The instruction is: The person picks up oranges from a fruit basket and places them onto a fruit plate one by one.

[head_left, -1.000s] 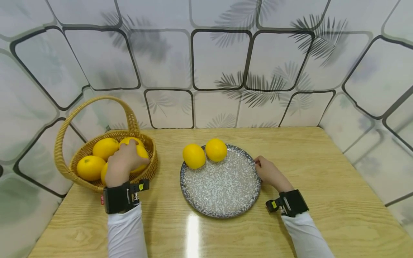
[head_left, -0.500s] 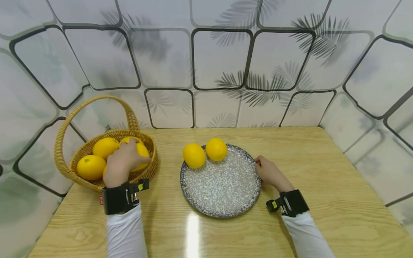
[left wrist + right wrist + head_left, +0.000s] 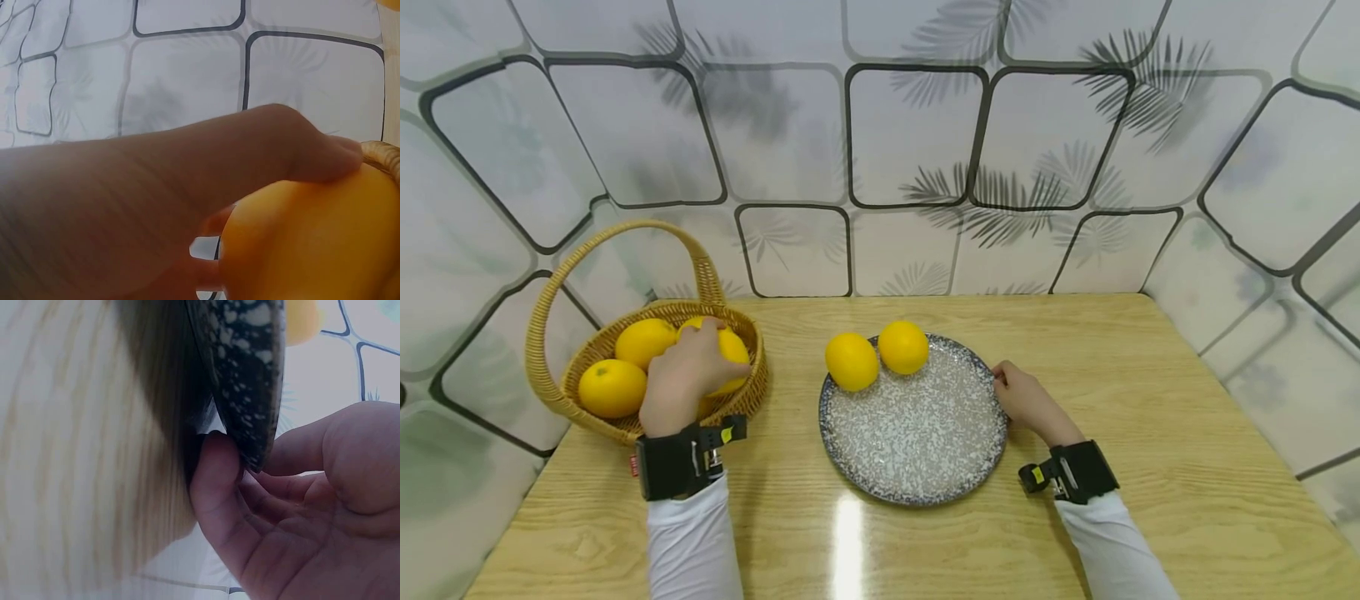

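Observation:
At the left, a wicker basket [image 3: 758,375] with a tall handle holds several yellow-orange oranges [image 3: 612,389]. My left hand [image 3: 687,371] reaches into it and grips an orange [image 3: 734,348] at its right side. The left wrist view shows the thumb over this orange [image 3: 306,244] and fingers partly hidden behind it. On the table's middle lies a speckled grey plate [image 3: 917,442] with a dark rim. Two oranges [image 3: 852,362] sit side by side at its back left. My right hand [image 3: 1026,400] pinches the plate's right rim, thumb above and fingers beneath in the right wrist view.
The light wooden table [image 3: 1150,392] extends right of the plate and toward the front. A patterned wall covering [image 3: 910,142] closes off the back and both sides. The basket's handle [image 3: 625,229] arches above the oranges, behind my left hand.
My left hand has shifted very slightly with its orange, and an orange beside the wrist is now hidden. The right hand, the plate and its two oranges stay put.

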{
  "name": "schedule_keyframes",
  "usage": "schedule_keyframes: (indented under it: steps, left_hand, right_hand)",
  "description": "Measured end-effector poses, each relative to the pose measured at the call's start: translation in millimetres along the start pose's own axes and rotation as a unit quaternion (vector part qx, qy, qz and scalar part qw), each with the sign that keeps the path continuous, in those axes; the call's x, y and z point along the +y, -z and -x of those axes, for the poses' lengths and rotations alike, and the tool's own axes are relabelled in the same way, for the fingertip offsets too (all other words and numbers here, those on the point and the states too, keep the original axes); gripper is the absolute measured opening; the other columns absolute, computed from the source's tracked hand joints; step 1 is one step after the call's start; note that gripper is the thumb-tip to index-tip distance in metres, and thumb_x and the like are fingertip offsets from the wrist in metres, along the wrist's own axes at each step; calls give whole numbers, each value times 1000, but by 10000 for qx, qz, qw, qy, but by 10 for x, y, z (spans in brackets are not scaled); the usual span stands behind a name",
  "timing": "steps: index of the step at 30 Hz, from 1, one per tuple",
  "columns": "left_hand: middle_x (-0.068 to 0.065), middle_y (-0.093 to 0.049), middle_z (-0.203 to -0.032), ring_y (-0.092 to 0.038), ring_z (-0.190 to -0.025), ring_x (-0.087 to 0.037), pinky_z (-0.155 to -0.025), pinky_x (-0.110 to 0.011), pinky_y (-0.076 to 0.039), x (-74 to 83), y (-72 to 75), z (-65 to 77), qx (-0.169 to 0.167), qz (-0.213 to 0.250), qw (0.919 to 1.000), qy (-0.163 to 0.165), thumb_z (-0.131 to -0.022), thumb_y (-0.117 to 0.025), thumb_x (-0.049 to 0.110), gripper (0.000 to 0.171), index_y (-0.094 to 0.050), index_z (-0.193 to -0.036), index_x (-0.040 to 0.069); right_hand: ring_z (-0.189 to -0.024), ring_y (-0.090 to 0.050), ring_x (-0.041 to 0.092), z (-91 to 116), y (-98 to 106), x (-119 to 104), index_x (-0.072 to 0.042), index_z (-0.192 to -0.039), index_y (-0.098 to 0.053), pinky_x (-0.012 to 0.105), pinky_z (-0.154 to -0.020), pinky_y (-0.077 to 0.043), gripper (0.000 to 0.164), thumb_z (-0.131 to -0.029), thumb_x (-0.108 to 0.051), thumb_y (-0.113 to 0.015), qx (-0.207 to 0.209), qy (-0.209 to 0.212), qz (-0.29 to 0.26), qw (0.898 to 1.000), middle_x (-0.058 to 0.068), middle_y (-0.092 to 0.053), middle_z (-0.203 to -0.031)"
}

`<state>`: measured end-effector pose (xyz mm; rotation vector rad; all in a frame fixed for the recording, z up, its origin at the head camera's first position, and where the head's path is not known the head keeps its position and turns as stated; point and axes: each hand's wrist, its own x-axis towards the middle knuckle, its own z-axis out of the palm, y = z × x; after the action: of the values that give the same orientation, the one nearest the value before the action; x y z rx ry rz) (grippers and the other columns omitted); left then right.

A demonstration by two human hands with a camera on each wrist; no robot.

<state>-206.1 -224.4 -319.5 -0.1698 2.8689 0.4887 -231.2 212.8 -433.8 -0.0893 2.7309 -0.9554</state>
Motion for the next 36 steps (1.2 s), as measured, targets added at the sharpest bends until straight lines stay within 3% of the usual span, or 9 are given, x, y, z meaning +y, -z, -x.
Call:
schedule_keyframes:
  steps: [19, 23, 30, 36]
  left_hand:
    - [-37, -31, -153, -44, -131, -58, -98, -77, -36, 64, 69, 72, 242, -50, 9993, -293, -90, -65, 45, 89, -25, -158, 3]
    - [-34, -39, -147, -52, -120, -51, -89, -70, -43, 117, 92, 93, 339, -42, 9977, -578, -88, -66, 44, 87, -29, -157, 6]
    - [-24, -52, -137, -58, -103, -37, -75, -44, -50, 302, 80, 147, 317, 307, 9909, -1273, -86, -70, 40, 82, -37, -154, 10]
    - [-22, -53, -141, -61, -103, -35, -79, -45, -52, 409, 34, 151, 331, 391, 9870, -1522, -86, -72, 38, 79, -39, -153, 11]
  right_hand:
    - [-80, -55, 23, 18, 16, -14, 8, -134, -47, 32, -65, -45, 37, -108, -14, -35, -32, 19, -30, 10000, 24, -61, -111]
    - [-82, -56, 24, 8, 22, -10, 8, -134, -47, 32, -66, -45, 37, -108, -14, -34, -33, -4, -11, 10000, 25, -61, -114]
    - [-82, -56, 24, -5, 10, 7, 9, -135, -47, 32, -67, -46, 38, -107, -14, -34, -24, 8, 17, 10000, 26, -61, -115]
    - [-81, -56, 23, -14, 3, 5, 8, -136, -47, 31, -66, -46, 38, -107, -14, -34, -10, -10, 13, 10000, 25, -62, -114]
